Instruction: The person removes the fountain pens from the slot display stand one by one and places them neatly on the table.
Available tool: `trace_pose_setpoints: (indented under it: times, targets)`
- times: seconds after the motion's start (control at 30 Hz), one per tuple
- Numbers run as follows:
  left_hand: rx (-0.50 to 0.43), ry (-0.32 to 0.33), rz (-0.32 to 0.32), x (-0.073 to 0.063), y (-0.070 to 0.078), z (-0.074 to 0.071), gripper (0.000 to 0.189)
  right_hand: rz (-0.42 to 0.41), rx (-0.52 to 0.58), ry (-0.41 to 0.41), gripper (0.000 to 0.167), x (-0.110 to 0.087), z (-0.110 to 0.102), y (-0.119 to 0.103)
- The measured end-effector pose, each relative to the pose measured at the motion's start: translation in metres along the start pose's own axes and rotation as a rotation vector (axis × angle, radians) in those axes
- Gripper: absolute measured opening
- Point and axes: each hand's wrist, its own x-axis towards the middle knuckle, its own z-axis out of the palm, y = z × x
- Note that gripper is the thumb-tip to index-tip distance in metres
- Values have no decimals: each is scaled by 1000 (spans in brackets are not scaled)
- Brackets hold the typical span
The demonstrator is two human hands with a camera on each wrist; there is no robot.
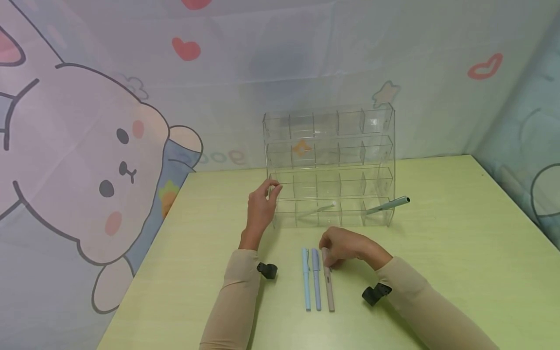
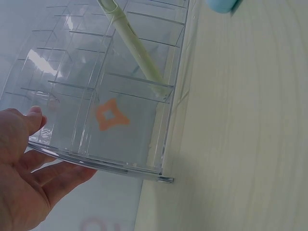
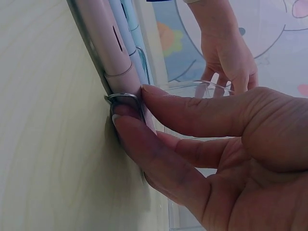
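A clear acrylic rack [image 1: 328, 190] with several tiers of compartments stands on the table. My left hand [image 1: 261, 209] holds its left side, thumb on one face and fingers behind the edge in the left wrist view. Three capped pens lie side by side in front: light blue [image 1: 306, 287], lavender [image 1: 317, 287] and dusty pink [image 1: 330, 294]. My right hand [image 1: 346, 245] pinches the dusty pink pen near its clip, between thumb and fingers in the right wrist view. That pen still lies along the others.
In the rack's bottom tier lean a pale green pen [image 2: 134, 48], left of middle, and a darker green pen [image 1: 389, 205] at the right end, which sticks out past the side. A printed cloth [image 1: 232, 97] hangs behind the yellow-green table [image 1: 437, 233].
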Motion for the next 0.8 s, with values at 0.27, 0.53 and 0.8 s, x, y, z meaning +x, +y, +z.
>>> trace_pose_setpoints:
  times: [0.27,0.53,0.8]
  targets:
    - [7,5,10,1,-1,0,19,18,12,2,31,0,0,0]
    - [6,2,7,0,0,0,19,46,51,58,53,-6,-10,-1]
    - [2,10,16,1,-2,0,19,-33,71,55,51,-28,-30,-18]
